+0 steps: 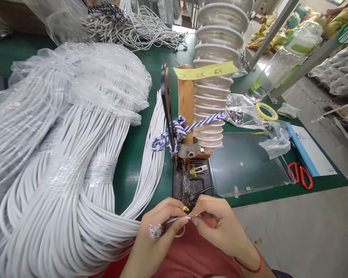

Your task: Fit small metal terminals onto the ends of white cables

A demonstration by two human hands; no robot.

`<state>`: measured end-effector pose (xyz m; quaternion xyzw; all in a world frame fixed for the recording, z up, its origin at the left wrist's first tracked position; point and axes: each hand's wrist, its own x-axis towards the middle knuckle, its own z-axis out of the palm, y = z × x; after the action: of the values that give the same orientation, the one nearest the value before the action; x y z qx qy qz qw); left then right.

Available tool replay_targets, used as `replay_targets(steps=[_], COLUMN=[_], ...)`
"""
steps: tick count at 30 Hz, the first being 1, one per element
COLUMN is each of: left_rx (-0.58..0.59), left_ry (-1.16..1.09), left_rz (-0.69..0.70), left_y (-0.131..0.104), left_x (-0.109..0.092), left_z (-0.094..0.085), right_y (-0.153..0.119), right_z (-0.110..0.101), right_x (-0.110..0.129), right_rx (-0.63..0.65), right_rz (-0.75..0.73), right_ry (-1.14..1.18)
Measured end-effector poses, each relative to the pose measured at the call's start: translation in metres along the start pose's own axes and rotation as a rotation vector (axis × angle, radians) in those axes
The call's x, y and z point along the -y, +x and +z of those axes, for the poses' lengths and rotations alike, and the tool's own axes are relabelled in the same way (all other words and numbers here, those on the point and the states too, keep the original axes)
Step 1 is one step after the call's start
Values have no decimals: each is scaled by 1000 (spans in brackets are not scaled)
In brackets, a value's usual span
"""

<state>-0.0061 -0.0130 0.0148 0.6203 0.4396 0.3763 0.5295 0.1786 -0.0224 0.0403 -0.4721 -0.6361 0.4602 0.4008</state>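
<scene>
My left hand [153,241] is closed around a bunch of white cables, whose cut ends [156,231] stick out between thumb and fingers. One white cable [174,220] runs apart from the bunch, pinched near its end by the left thumb and forefinger. A small yellow piece [186,209] shows at my left fingertip. At that same cable end the thumb and forefinger of my right hand [220,226] are pressed together; what lies between them is mostly covered. Just beyond both hands, a soldering iron [186,175] with a wooden handle points down over a dark, residue-covered stand [177,189].
Plastic-wrapped bundles of white cable [98,116] fill the left side. A ribbed clear hose [210,77] rises behind the iron. Rightward lie a clear sheet [243,162], red-handled scissors [306,177], a yellow tape roll [266,112] and a tilted bottle [281,63].
</scene>
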Motion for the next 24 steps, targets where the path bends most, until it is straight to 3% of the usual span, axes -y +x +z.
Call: replay_targets(steps=[7,10,13,16,24], left_rx=[-11,-13,-43,-62,-194], left_ry=[31,18,10,11,46], left_rz=[43,60,69,65,14], left_y=[2,4,5,4,-1], left_x=[-4,-5,-5,-6,-7], left_z=[0,-2,-3,-2,6], right_y=[-1,-5,-8,-8,-7], right_z=[0,0,2,6,16], right_x=[1,-4,-11,-13,-4], right_rx=[-10,-29,-142,-214,-184], right_rz=[-186,-111,10,35,76], right_ry=[-131,-62,36,63,-89])
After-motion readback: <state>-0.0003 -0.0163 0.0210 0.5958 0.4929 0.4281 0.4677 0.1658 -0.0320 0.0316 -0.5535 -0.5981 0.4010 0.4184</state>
